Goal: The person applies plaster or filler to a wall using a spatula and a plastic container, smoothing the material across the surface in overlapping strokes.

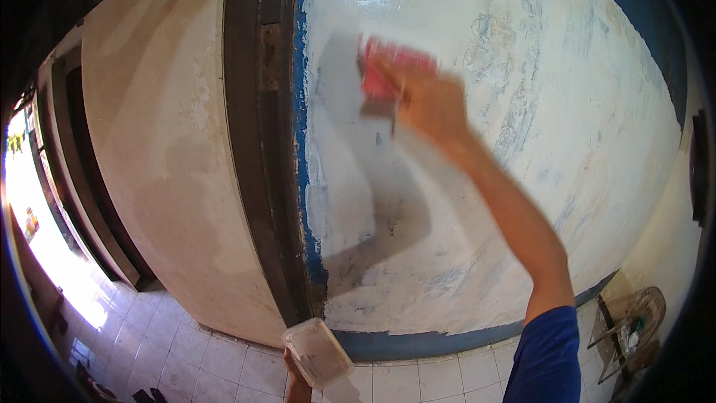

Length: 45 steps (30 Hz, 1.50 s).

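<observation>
Here we are pressing a flat red-handled scraper blade (388, 75) against the whitish, patchily coated wall (522, 142), high up and just to the right of the dark wooden door frame (257, 142). Our right hand (432, 104) is closing around the tool's handle, with the arm reaching up from the lower right in a blue sleeve (548, 358); the hand and tool are blurred, so we cannot tell exactly how the fingers are lying. We are holding the blade flat to the wall, probably so that it is spreading or smoothing the pale coat evenly. A greyer, damp-looking streak (373, 201) is running down the wall below the tool, and it looks like the freshest part of the coat.

Lower down, our left hand (297, 380) is gripping a small, clear rectangular plastic tub (317, 352) from beneath, keeping it tilted and close to the foot of the wall, likely so that the material inside is staying within easy reach. What is in it is too unclear to name.

A strip of blue paint (302, 104) is showing along the wall's left edge and base. Beyond the frame stands a cream plastered pillar (164, 142), and a white tiled floor (209, 358) is stretching towards a bright doorway (30, 179) on the left. A wire stand (630, 325) is sitting at the lower right.
</observation>
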{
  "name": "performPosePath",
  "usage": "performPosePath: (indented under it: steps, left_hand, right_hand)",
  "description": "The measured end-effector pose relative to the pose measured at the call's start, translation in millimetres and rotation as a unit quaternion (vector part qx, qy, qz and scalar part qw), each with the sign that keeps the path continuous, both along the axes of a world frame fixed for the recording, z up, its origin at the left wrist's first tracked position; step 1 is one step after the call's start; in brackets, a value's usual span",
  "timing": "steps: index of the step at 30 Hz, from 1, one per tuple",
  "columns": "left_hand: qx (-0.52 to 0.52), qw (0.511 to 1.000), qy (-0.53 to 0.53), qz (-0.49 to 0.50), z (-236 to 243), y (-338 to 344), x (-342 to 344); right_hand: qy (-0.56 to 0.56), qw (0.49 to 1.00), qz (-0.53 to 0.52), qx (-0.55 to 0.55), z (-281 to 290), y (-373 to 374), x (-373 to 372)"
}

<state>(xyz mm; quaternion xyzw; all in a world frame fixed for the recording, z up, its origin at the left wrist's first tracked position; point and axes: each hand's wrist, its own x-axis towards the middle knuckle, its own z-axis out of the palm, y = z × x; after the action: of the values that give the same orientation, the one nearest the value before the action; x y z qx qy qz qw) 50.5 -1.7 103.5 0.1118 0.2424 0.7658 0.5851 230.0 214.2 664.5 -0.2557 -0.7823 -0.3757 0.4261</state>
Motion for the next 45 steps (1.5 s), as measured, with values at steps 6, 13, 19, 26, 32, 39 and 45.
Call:
performPosePath:
  steps: [6, 13, 19, 26, 32, 39, 45]
  left_hand:
    - [0.012, 1.0, 0.01, -0.025, 4.9, 10.4, 5.2]
    - [-0.001, 1.0, 0.0, -0.001, -0.9, -0.4, 0.5]
    - [0.014, 1.0, 0.023, -0.016, 7.1, 1.5, 0.8]
    - [0.038, 0.998, 0.02, -0.034, 13.0, -6.3, -3.7]
    - [0.014, 0.999, 0.018, -0.027, -14.7, -3.2, -2.4]
    - [0.019, 0.999, 0.027, -0.013, -19.8, 0.1, -8.1]
    - [0.013, 1.0, 0.02, -0.007, 5.7, -10.5, -7.3]
  right_hand:
    - [0.061, 0.989, -0.129, 0.043, 149.4, 15.1, 12.3]
    - [-0.051, 0.998, -0.038, -0.003, -3.8, 22.0, -21.6]
    - [-0.172, 0.983, 0.01, -0.071, -239.4, -13.1, -17.0]
    - [-0.129, 0.985, 0.057, -0.101, -237.4, -37.9, -12.9]
    - [-0.028, 0.998, -0.018, 0.056, -154.7, 14.6, -7.2]
    - [-0.132, 0.991, -0.028, 0.004, -298.1, 1.4, 6.3]
    - [-0.026, 0.996, 0.077, -0.033, -180.5, -22.5, 3.4]
